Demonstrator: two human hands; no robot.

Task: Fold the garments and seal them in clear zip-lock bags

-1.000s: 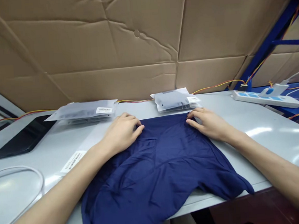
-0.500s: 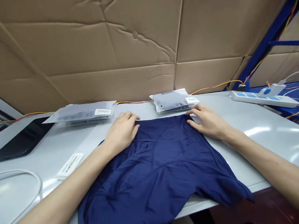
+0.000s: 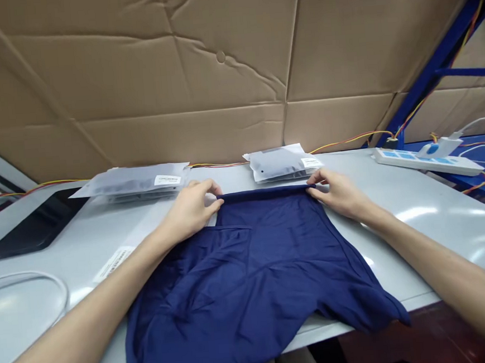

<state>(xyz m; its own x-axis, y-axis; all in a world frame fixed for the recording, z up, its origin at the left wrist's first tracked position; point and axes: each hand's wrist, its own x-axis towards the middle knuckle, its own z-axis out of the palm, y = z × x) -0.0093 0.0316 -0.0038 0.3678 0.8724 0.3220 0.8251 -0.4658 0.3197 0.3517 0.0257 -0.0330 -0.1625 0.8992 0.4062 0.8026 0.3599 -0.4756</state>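
Your left hand [image 3: 192,209] and right hand [image 3: 338,194] are no longer lying flat. You are pinching the navy shorts' waistband [image 3: 264,192] at both ends, pulling it taut.

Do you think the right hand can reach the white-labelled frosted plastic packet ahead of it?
Probably yes: the right hand is close to the frosted plastic packet, nothing between, though it pinches the navy fabric garment.

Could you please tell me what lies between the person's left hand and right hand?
In the head view, the top edge of the navy garment runs taut between the left hand and the right hand, each pinching one end.
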